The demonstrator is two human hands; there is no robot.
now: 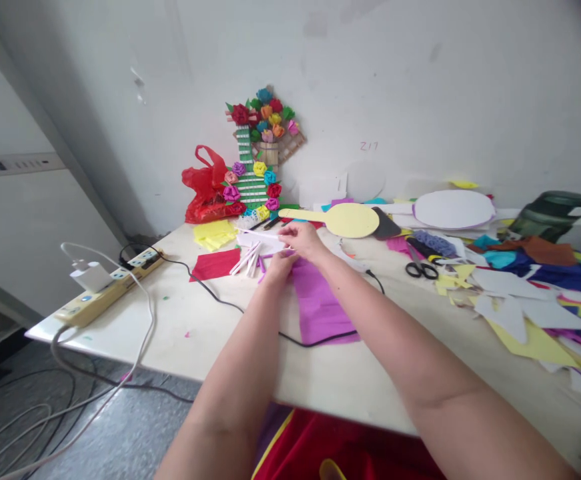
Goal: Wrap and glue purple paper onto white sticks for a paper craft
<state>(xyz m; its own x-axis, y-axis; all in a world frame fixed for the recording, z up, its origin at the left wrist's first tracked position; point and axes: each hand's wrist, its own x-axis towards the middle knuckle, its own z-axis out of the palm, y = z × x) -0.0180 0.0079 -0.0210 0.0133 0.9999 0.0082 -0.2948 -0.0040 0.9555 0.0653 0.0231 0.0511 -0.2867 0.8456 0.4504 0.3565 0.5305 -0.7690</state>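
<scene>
My right hand [301, 240] is closed in a pinch, with a thin white paper strip [256, 233] reaching left from its fingertips. Just below it, my left hand [281, 265] has its fingers pressed together beside a narrow purple piece; what it grips is too small to make out. Under my forearms lies a sheet of purple crepe paper [320, 303]. To the left of my hands are a small pile of white paper sticks [247, 259] and a purple stick [261, 265]. A white sheet [263, 241] lies behind them.
Red crepe paper [217, 264] and yellow crepe paper [215, 234] lie left. A black cable [315, 343] crosses the table from the power strip [85, 307]. Scissors [421, 269] and paper scraps [510, 307] are right. A flower-covered guitar [253, 180] leans on the wall.
</scene>
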